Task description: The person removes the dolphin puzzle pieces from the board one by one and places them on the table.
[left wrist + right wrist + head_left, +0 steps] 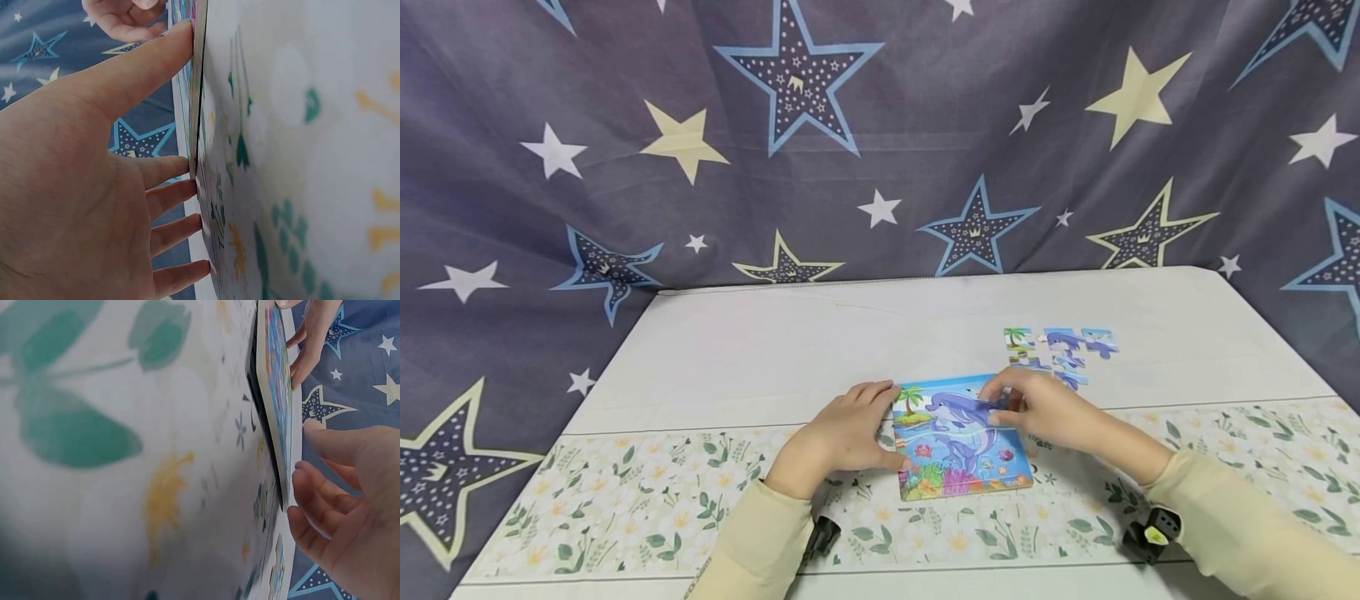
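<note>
A flat dolphin jigsaw puzzle (955,479) lies on the table, its picture showing a palm, sea creatures and coral. At its left edge rests my left hand (850,429), thumb on the lower left border and fingers spread along the side. The left wrist view shows the thumb tip against the puzzle's edge (199,69). Over the upper right part is my right hand (1048,408), its fingers loosely bent and close to the surface. No piece shows between the right fingers (306,481) in the right wrist view.
Several loose puzzle pieces (1063,340) lie behind the right hand, some joined, with palm and dolphin parts. The table (760,342) has a white top and a floral strip (662,500) across the front. A star-patterned curtain (850,192) hangs behind.
</note>
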`<state>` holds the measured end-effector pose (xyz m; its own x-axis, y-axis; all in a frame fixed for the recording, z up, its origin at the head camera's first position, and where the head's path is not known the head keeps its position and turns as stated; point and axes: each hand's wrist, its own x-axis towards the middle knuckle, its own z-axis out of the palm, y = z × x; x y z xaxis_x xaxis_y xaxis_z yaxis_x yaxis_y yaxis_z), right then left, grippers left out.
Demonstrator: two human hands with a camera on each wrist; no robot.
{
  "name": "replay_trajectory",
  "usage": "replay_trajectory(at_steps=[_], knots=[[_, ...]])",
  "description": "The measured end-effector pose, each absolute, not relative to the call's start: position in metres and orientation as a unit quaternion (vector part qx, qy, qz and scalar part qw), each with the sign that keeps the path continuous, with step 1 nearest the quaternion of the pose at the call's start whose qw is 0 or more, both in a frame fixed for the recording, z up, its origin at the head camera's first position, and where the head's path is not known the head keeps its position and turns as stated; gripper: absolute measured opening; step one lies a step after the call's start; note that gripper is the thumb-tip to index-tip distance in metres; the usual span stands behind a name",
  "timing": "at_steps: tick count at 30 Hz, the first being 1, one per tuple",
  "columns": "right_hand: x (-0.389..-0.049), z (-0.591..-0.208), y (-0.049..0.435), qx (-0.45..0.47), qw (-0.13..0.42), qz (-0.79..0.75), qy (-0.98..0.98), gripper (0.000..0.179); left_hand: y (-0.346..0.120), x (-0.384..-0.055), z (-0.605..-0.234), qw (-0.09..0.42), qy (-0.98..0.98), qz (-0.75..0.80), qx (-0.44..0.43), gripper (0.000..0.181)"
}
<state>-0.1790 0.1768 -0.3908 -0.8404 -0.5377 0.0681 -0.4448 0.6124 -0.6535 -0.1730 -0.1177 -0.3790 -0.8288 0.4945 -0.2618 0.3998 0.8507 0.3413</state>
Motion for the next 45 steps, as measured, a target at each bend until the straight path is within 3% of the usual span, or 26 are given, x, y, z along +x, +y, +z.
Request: replay_trajectory(at_steps=[18,32,45], knots=[[-0.179,-0.391,0.170,-0.286,0.083,-0.288,0.910,0.034,-0.118,-0.174,-0.380,0.172,0.946,0.137,0.237,0.099],[-0.181,-0.387,0.168,-0.289,0.103,-0.285,0.908,0.033,-0.117,-0.173,-0.380,0.169,0.948,0.135,0.234,0.100],[-0.180,-0.388,0.165,-0.295,0.086,-0.292,0.906,0.029,-0.118,-0.174,-0.379,0.174,0.946,0.135,0.238,0.099]])
